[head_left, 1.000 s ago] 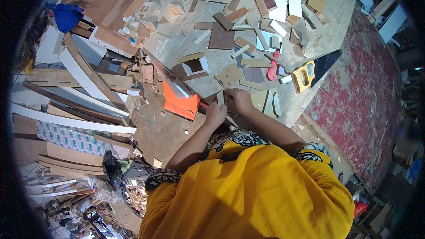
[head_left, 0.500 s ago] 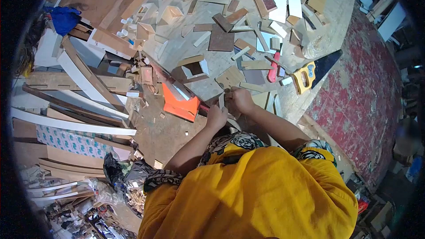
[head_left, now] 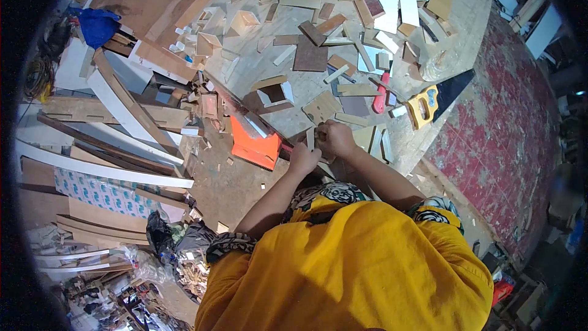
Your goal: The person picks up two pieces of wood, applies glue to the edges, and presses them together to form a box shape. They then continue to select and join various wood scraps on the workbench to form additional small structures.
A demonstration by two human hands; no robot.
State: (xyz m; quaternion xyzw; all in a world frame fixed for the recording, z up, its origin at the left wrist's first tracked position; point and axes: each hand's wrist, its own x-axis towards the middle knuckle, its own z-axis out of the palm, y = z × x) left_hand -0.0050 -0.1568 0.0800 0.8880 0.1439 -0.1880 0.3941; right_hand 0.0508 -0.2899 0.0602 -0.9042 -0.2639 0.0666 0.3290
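Observation:
My left hand (head_left: 304,159) is closed on a small pale wood strip (head_left: 310,139), which sticks up past the fingers. Right beside it, my right hand (head_left: 338,139) has its fingers curled in near the strip; whatever they grip is too small and shadowed to make out. Both hands meet at the near edge of the wooden worktable. Just left of them lies an orange handsaw handle (head_left: 254,147). A small open wooden box (head_left: 272,94) and a flat wood offcut (head_left: 322,108) rest beyond the hands.
A yellow-handled saw (head_left: 422,108) and a red-handled tool (head_left: 381,95) lie to the right. Wood offcuts (head_left: 311,54) cover the table's far part. Curved boards (head_left: 104,167) are stacked at left. A red, worn board surface (head_left: 490,141) spans the right side.
The whole view has shifted slightly, so the surroundings sit a little further right. Both hands stay together around the strip, with only slight finger movement.

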